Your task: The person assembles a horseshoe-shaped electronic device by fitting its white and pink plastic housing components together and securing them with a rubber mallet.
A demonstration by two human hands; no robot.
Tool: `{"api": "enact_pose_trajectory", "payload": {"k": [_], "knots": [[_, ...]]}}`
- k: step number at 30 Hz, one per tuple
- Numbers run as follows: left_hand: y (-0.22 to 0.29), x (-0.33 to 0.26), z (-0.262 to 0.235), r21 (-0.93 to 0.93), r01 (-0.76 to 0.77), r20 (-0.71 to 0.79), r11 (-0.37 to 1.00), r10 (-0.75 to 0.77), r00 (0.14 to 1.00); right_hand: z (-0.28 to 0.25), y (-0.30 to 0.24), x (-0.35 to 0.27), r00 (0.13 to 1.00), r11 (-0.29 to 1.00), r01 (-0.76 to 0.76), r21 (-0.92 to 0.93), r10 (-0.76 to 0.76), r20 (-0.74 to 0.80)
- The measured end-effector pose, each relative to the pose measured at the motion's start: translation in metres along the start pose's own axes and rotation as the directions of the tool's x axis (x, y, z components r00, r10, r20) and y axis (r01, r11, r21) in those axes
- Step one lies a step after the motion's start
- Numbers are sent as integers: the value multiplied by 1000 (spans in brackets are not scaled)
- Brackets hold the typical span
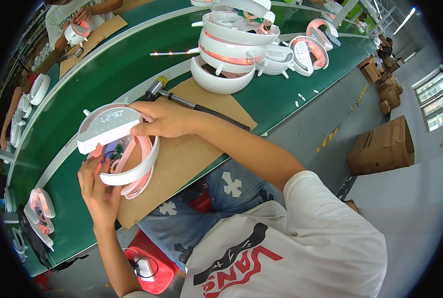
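A white and pink ring-shaped digital clock lamp [114, 130] is held over the brown cardboard sheet [176, 159], its display lit on the upper panel. Inside its ring, coloured wires and a green circuit board [116, 153] lie exposed. My right hand [169, 119] is closed on the panel's right end, thumb in front and fingers behind. At the lower left, my left hand [101, 188] grips the ring's edge, with its fingertips by the opening and wires; part of them is hidden. Beyond my right forearm a mallet [191, 104] with a yellow-tipped head rests on the cardboard.
Stacked white clock housings [224, 77], some glowing red, stand at the back of the green bench [276, 102]. Another opened clock lamp [40, 213] lies far left. Across a white rail, a co-worker's hands [80, 17] hold a similar unit. Cardboard boxes [382, 146] stand right.
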State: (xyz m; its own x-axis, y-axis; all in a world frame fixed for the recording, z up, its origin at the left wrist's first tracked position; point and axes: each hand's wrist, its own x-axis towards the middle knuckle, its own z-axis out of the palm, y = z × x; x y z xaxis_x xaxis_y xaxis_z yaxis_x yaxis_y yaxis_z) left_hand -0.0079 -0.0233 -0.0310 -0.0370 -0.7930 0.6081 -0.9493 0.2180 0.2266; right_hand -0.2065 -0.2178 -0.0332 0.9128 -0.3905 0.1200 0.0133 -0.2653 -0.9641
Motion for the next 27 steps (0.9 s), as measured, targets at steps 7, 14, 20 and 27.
{"api": "enact_pose_trajectory", "payload": {"k": [7, 14, 20, 27], "knots": [[-10, -10, -12, 62, -62, -41, 996, 65, 997, 2, -10, 16, 986, 986, 162, -44, -159, 54], [-14, -16, -10, -28, 182, -213, 983, -184, 960, 4, -28, 16, 997, 990, 20, -142, -8, 82], [-17, 5, -7, 133, 67, -147, 989, -47, 988, 6, -10, 9, 998, 996, 52, -79, -50, 23], [-26, 8, 0, -22, 39, -51, 999, -40, 998, 5, -8, 8, 999, 998, -26, -55, 25, -23]]}}
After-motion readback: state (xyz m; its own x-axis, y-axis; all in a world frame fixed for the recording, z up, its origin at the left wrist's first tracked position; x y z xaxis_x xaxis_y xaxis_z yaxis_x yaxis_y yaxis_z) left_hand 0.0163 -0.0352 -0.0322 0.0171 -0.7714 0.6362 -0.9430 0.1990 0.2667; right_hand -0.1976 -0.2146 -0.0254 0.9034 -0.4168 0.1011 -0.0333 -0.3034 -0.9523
